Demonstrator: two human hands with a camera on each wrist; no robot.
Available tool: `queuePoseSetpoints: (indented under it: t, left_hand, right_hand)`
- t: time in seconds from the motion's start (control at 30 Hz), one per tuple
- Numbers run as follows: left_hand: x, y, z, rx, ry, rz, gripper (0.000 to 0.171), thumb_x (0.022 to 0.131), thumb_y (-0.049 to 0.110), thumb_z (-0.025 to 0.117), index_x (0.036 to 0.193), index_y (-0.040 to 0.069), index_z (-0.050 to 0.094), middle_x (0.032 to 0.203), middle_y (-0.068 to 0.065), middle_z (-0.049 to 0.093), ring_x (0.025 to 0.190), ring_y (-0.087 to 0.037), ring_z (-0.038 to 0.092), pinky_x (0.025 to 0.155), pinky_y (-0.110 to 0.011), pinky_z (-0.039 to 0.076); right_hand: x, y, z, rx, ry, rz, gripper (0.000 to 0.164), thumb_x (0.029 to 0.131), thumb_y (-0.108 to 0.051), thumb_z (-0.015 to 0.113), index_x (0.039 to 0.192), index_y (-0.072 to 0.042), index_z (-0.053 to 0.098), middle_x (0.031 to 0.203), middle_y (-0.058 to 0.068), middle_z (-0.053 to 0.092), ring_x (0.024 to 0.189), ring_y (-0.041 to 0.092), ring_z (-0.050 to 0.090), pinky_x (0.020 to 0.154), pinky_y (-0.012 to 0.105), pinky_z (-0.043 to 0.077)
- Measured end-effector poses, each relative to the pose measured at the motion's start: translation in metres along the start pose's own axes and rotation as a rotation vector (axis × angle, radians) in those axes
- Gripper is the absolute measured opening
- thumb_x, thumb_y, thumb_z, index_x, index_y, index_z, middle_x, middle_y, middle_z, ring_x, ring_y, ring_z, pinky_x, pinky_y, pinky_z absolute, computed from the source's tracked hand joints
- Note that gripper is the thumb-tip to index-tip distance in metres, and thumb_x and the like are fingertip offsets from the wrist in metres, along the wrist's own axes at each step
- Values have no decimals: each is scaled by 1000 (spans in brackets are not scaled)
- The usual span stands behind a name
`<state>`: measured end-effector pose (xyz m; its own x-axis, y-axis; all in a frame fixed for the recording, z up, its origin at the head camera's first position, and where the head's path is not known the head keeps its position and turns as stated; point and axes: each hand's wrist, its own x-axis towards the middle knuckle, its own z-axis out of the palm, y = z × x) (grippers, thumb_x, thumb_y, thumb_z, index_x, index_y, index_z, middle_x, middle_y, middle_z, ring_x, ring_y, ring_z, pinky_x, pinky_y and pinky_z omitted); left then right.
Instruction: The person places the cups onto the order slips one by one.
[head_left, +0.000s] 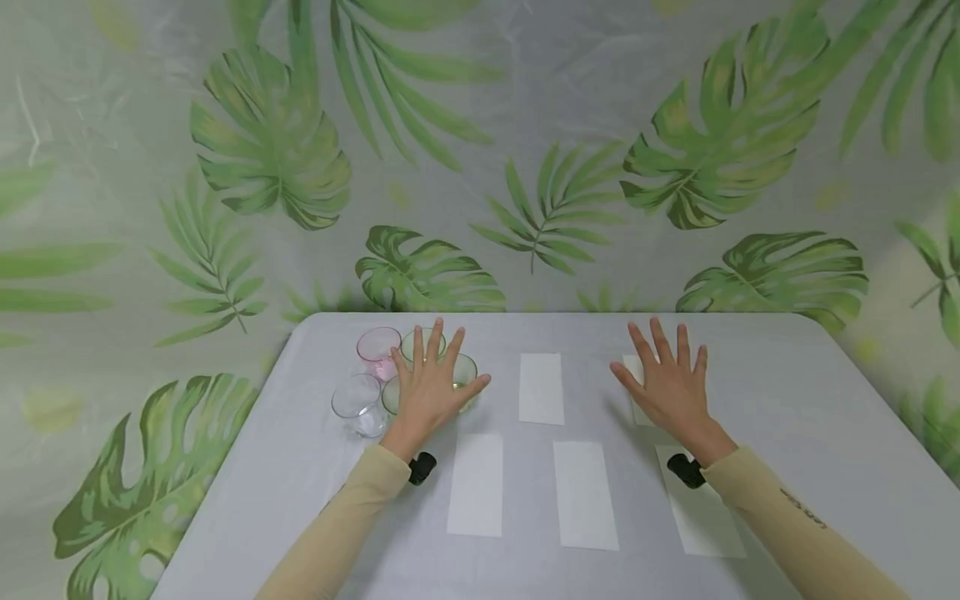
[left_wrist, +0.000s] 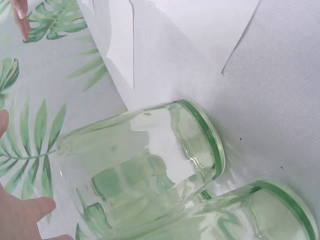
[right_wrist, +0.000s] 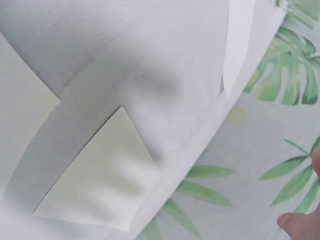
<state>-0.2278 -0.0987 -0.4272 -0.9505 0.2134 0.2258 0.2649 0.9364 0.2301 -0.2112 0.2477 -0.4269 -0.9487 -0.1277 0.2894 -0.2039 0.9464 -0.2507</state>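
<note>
My left hand (head_left: 429, 390) is spread with straight fingers above a cluster of drinking glasses at the left of the table, partly hiding them. The cluster has a pink-tinted glass (head_left: 384, 367), a clear glass (head_left: 363, 417) and several green-tinted ones. Large in the left wrist view, a green glass (left_wrist: 145, 155) stands apart from the visible fingers (left_wrist: 37, 209). My right hand (head_left: 672, 398), fingers also spread, hovers over a white paper rectangle (head_left: 632, 367) at the back right and holds nothing. In the right wrist view, finger shadows fall across that paper (right_wrist: 95, 185).
More white paper rectangles lie on the white-covered table (head_left: 795, 400): one at the back (head_left: 542, 388), others along the front, including a left sheet (head_left: 477, 485), a middle sheet (head_left: 587, 496) and a right sheet (head_left: 708, 517). A leaf-patterned curtain (head_left: 450, 192) hangs behind.
</note>
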Motion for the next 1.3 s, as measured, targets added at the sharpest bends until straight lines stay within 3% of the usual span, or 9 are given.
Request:
queuePoseSetpoints:
  t: [0.23,0.7,0.83,1.07,1.3]
  left_hand:
    - [1,1,1,-7,25,19,84,87,69,46,153,22,24,159,-10,8,143,-39,-4,104,-70,0]
    - [2,-3,-3,-28,-14,58,83,88,69,44,154,24,20,160,-7,4,143,-36,-4,107,-66,-1]
    - [3,-8,-7,-98,-30,103,82,89,66,47,154,23,20,160,-5,7,144,-32,-1,110,-61,2]
    - [5,-24,-13,-292,-70,265,80,91,52,57,154,17,23,158,-8,17,143,-32,13,112,-54,18]
    - [7,-40,-12,-466,-149,299,80,88,47,65,152,20,27,154,-6,28,140,-27,23,108,-54,27]
  right_hand:
    - [1,0,0,-4,6,-17,75,96,-53,47,154,-13,21,155,24,15,140,46,-6,103,71,-4]
    - [4,-5,-5,28,-24,-64,75,97,-52,45,154,-13,17,155,22,14,141,43,-5,105,69,0]
    - [6,-5,-9,102,-24,-125,74,97,-47,49,154,-12,17,155,22,15,142,41,-1,106,67,2]
    - [14,-1,-9,264,-53,-253,78,94,-37,60,154,-10,18,156,20,15,142,41,7,105,67,11]
    - [23,-2,-7,426,-133,-312,80,93,-31,63,154,-12,15,158,14,13,142,39,11,106,64,16]
